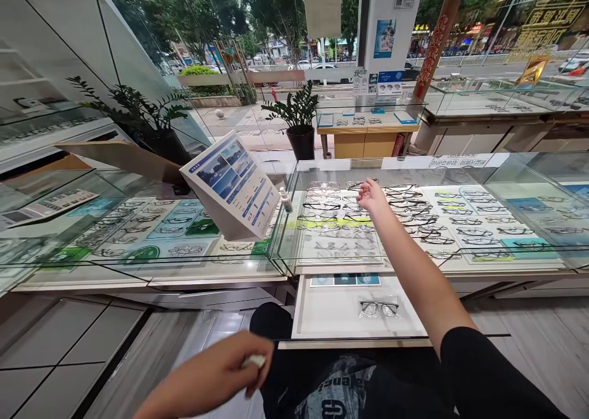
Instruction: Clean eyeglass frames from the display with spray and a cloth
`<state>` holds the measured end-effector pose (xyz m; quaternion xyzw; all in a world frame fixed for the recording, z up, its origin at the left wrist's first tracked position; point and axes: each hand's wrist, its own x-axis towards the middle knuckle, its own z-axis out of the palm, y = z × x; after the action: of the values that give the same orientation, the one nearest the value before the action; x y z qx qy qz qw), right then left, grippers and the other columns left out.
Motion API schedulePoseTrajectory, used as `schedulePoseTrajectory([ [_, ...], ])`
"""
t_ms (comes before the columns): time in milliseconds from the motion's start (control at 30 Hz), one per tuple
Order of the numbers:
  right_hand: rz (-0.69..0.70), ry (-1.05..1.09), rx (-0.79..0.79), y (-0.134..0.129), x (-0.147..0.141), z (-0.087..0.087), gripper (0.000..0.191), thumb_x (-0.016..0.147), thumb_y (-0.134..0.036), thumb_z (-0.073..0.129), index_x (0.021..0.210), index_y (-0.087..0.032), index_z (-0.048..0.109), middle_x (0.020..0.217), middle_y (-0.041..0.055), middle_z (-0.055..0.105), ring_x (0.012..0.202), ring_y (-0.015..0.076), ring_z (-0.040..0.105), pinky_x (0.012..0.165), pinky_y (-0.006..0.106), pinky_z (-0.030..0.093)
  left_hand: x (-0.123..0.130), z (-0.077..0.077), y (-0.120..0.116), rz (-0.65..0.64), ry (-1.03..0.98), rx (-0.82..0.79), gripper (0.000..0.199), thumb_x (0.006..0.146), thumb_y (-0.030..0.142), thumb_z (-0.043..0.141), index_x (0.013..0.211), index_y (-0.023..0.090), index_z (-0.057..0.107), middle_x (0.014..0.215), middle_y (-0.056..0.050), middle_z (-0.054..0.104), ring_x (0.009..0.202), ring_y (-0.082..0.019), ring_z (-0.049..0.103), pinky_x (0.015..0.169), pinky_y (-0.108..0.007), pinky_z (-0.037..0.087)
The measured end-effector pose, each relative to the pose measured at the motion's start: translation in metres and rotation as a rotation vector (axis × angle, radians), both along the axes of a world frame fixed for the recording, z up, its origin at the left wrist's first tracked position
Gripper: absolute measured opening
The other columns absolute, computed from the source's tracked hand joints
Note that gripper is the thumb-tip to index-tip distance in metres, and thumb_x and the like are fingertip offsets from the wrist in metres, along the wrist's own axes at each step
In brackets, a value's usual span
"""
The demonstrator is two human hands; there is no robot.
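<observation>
My right hand [372, 195] reaches to the back of the glass display case, fingers curled at a dark-framed pair of eyeglasses [354, 185]. The pair sits slightly tilted and is partly hidden by the fingers. Rows of eyeglasses [322, 207] lie below and left of this hand, with more dark frames [409, 204] to its right. Low in front of my body, my left hand [237, 364] is closed around a small pale, crumpled thing [254, 361], mostly hidden. A pulled-out white drawer [329, 311] holds eyeglasses [378, 309] in a clear plastic bag.
A folded display card [232, 186] stands on the left glass counter beside a small bottle [286, 200]. Glass edges [280, 253] border the case. Potted plants [301, 140] stand behind, near a wooden display table [368, 140]. A brown board [124, 158] leans at left.
</observation>
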<state>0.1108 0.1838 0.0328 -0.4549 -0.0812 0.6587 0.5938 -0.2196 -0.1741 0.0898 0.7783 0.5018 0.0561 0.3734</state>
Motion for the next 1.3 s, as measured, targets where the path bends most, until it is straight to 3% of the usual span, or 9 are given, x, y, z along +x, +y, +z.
schedulePoseTrajectory([
  [167,-0.011,0.052,-0.001,0.007,-0.010,0.001,0.030,0.112,-0.038,0.050,0.085,-0.024,0.048,0.065,-0.0056,0.056,0.047,0.0088,0.047,0.047,0.020,0.035,0.037,0.002,0.117,0.111,-0.172,0.149,0.019,0.084,0.022,0.050,0.076,0.024,0.067,0.072,0.001,0.068,0.070,-0.020,0.062,0.068,-0.029,0.044],
  [300,-0.043,0.097,0.009,0.013,-0.012,0.003,0.030,0.114,-0.038,0.047,0.087,-0.025,0.043,0.069,-0.0072,0.056,0.047,0.0074,0.046,0.048,0.019,0.035,0.050,-0.042,0.198,0.441,-0.304,0.334,0.017,0.086,0.028,0.053,0.080,0.021,0.067,0.077,-0.001,0.071,0.064,-0.017,0.052,0.064,-0.028,0.038],
  [400,-0.067,0.129,0.016,0.018,-0.015,0.001,0.028,0.114,-0.038,0.048,0.090,-0.024,0.048,0.072,-0.0068,0.056,0.049,0.0074,0.047,0.048,0.019,0.037,0.046,-0.078,0.227,0.581,-0.328,0.390,0.019,0.089,0.032,0.049,0.082,0.021,0.062,0.074,-0.001,0.065,0.056,-0.015,0.043,0.059,-0.028,0.032],
  [500,-0.093,0.148,0.015,0.022,-0.020,-0.004,0.023,0.112,-0.041,0.057,0.108,-0.019,0.065,0.091,0.0000,0.069,0.067,0.0105,0.063,0.060,0.024,0.054,0.040,-0.099,0.234,0.637,-0.329,0.415,0.018,0.089,0.033,0.050,0.079,0.021,0.059,0.069,0.000,0.059,0.054,-0.015,0.039,0.058,-0.028,0.029],
  [633,-0.107,0.144,0.013,0.027,-0.026,-0.008,0.040,0.106,-0.042,0.072,0.138,-0.019,0.068,0.138,0.0115,0.071,0.115,0.0252,0.074,0.097,0.047,0.066,0.035,-0.107,0.233,0.626,-0.319,0.414,0.016,0.087,0.033,0.052,0.079,0.022,0.061,0.065,0.001,0.056,0.053,-0.015,0.037,0.058,-0.028,0.027],
  [867,-0.047,0.063,-0.013,0.028,-0.028,-0.006,0.043,0.105,-0.041,0.073,0.142,-0.019,0.067,0.143,0.0123,0.069,0.121,0.0273,0.073,0.102,0.050,0.065,0.035,-0.107,0.234,0.623,-0.318,0.399,0.016,0.085,0.031,0.053,0.079,0.021,0.062,0.067,0.001,0.058,0.053,-0.014,0.037,0.057,-0.028,0.026],
  [967,-0.005,0.017,-0.020,0.024,-0.027,-0.004,0.034,0.108,-0.041,0.068,0.133,-0.018,0.069,0.129,0.0105,0.074,0.108,0.0233,0.075,0.092,0.044,0.067,0.035,-0.108,0.234,0.627,-0.329,0.383,0.015,0.085,0.031,0.053,0.079,0.021,0.063,0.069,0.001,0.061,0.053,-0.014,0.037,0.056,-0.028,0.027],
  [1100,0.050,-0.045,0.019,0.022,-0.022,0.004,0.024,0.112,-0.036,0.056,0.098,-0.019,0.065,0.082,0.0029,0.071,0.074,0.0160,0.067,0.067,0.031,0.062,0.035,-0.109,0.233,0.637,-0.345,0.365,0.015,0.085,0.031,0.052,0.081,0.021,0.062,0.071,0.000,0.063,0.052,-0.014,0.038,0.055,-0.028,0.028],
  [1300,-0.029,-0.113,0.081,0.045,0.007,0.026,0.020,0.109,-0.032,0.059,0.091,-0.023,0.062,0.067,-0.0058,0.061,0.060,0.0094,0.056,0.070,0.028,0.060,0.036,-0.109,0.232,0.642,-0.337,0.379,0.015,0.085,0.031,0.052,0.079,0.021,0.062,0.067,0.002,0.059,0.051,-0.013,0.037,0.056,-0.027,0.028],
])
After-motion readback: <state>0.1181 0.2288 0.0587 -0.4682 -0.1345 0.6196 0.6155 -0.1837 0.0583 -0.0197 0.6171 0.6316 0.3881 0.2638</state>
